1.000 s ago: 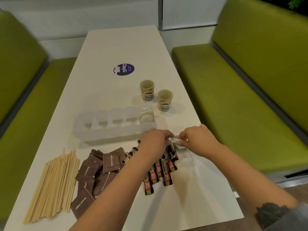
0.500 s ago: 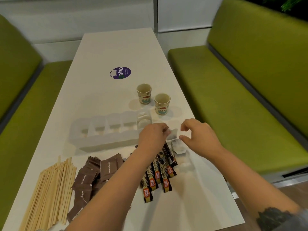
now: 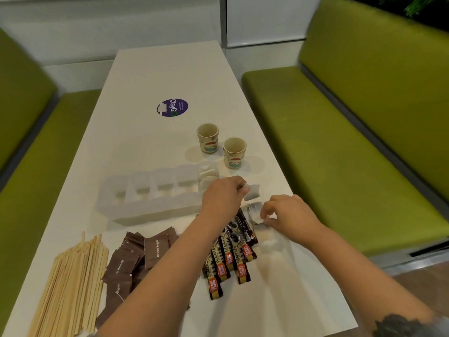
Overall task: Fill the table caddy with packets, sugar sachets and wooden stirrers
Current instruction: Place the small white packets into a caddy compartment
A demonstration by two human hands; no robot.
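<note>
A white compartment caddy [image 3: 145,210] lies across the table, with small white bags in its right-end compartment [image 3: 207,176]. My left hand [image 3: 223,198] pinches a small white tea bag [image 3: 252,192] just right of the caddy's end. My right hand [image 3: 286,214] pinches another white bag [image 3: 255,211] lying on the table. Black coffee granule sticks [image 3: 230,259] lie under my left forearm. Brown sugar sachets [image 3: 136,259] are heaped to their left, and a bundle of wooden stirrers [image 3: 70,285] lies at the front left.
Two small paper cups [image 3: 207,139] [image 3: 234,152] stand behind the caddy's right end. A purple round sticker [image 3: 172,107] marks the table's middle. More white bags [image 3: 269,244] lie near the right edge. Green benches [image 3: 340,142] flank the table.
My left hand has lifted a white bag and carried it up toward the caddy's right end. My right hand has dropped onto another bag on the table.
</note>
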